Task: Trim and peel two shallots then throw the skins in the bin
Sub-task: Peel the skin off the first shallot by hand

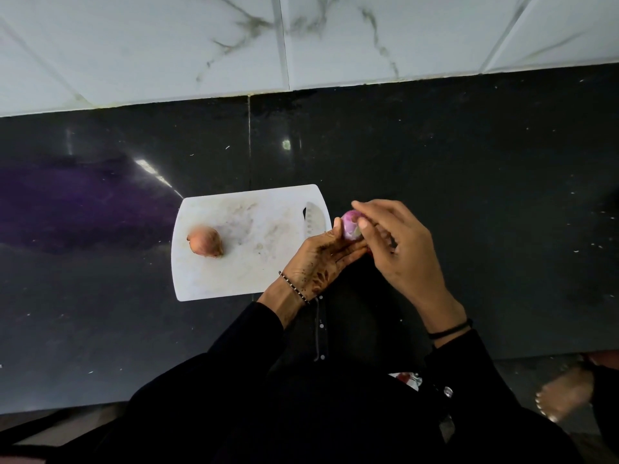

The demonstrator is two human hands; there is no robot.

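**1 shallot in hand, 1 waiting on the board**

The held shallot (350,224) was kept in the air just off the right edge of the board (234,279), above the black counter (469,195). It was gripped from below by the left hand (321,259), whose fingers were curled round its lower half. Its purple flesh was exposed at the top. The right hand (402,259) was brought in from the right, with thumb and forefinger closed on the upper end of that shallot and the other fingers loosely bent. Whether a strip of skin was caught between the 2 fingertips could not be told.

The brown shallot (205,241), unpeeled, was left lying on the left part of the board, well apart from both hands and to their left. Its long axis was laid roughly across the board, from left to right and a little tilted toward the person. The left hand was the nearer of the 2, so a reach for it would probably be made leftward over the board. The knife (314,222) was laid between that shallot and the hands, at the board's right edge, its blade pointing away from the person and its handle hidden under the left hand.

Counted: 2 shallots, 1 knife, 1 board. No bin was in view, and no loose skins could be made out.
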